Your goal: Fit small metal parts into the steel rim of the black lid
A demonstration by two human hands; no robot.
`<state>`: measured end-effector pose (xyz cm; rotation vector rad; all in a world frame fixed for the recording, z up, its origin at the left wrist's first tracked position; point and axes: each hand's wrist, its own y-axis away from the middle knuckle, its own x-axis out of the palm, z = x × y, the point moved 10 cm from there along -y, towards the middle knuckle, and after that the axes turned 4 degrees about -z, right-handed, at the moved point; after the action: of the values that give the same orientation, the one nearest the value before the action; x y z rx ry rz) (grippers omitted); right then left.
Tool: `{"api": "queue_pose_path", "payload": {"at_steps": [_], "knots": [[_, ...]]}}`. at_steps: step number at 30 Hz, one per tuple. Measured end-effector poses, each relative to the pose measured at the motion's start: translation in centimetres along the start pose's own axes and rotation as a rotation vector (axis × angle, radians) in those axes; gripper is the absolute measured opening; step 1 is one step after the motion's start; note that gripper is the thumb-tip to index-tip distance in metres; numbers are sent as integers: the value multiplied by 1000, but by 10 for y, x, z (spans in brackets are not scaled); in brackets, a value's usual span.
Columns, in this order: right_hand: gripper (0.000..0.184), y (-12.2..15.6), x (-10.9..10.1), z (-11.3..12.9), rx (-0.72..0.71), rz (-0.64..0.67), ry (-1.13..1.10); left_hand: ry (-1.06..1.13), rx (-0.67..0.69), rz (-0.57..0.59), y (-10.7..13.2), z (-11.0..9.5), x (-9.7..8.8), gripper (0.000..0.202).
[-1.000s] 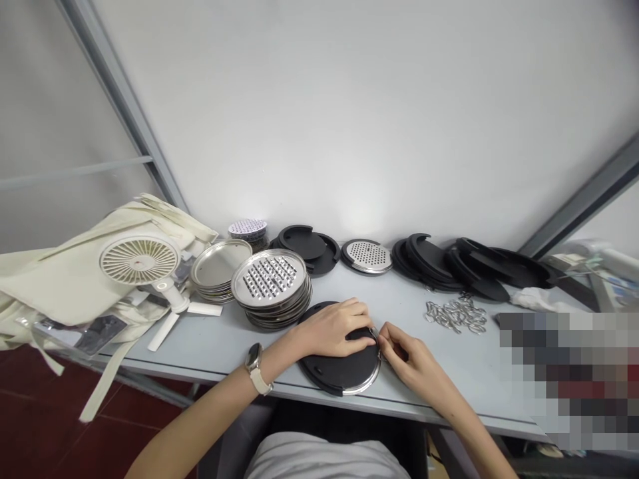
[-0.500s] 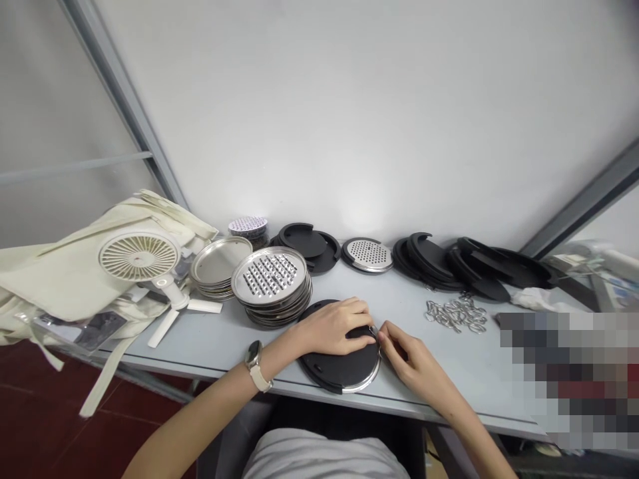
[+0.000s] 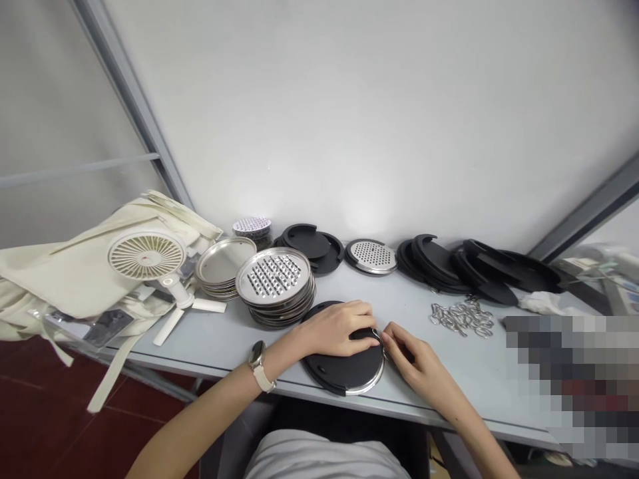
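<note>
A round black plate with a silver metal rim along its lower right lies flat near the table's front edge. My left hand rests over it from the left, fingers curled and closed at its right edge. On that edge a small metal wire clip shows between my two hands. My right hand is closed in a pinch on the clip from the right; its exact grip is partly hidden. Behind my left hand stands a stack of round metal graters. Loose metal wire clips lie in a heap to the right.
Black round holders are piled along the wall, with a grater disc in a black holder among them. Metal discs, a white handheld fan and a cream bag are on the left. A blurred patch covers the right.
Both hands stay at the plate's right edge, with only a slight shift of the fingers. The whole view has moved a little, so everything sits slightly further right.
</note>
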<state>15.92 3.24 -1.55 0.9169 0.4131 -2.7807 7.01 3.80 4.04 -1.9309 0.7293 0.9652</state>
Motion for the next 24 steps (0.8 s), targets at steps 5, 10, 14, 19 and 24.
{"api": "queue_pose_path", "payload": {"at_steps": [5,10,14,19,24], "knots": [[31,0,-2,1,8,-11,-7,0,-3,0,0,0,0,15],[32,-1,-3,2,3,-15,-5,6,-11,1,0,0,0,15],[32,0,-3,1,9,-18,7,20,-15,7,0,0,0,15],[33,0,-2,-1,19,-15,10,29,-28,16,0,2,1,16],[34,-1,-2,-2,17,-22,7,32,-39,15,0,3,2,15]]}}
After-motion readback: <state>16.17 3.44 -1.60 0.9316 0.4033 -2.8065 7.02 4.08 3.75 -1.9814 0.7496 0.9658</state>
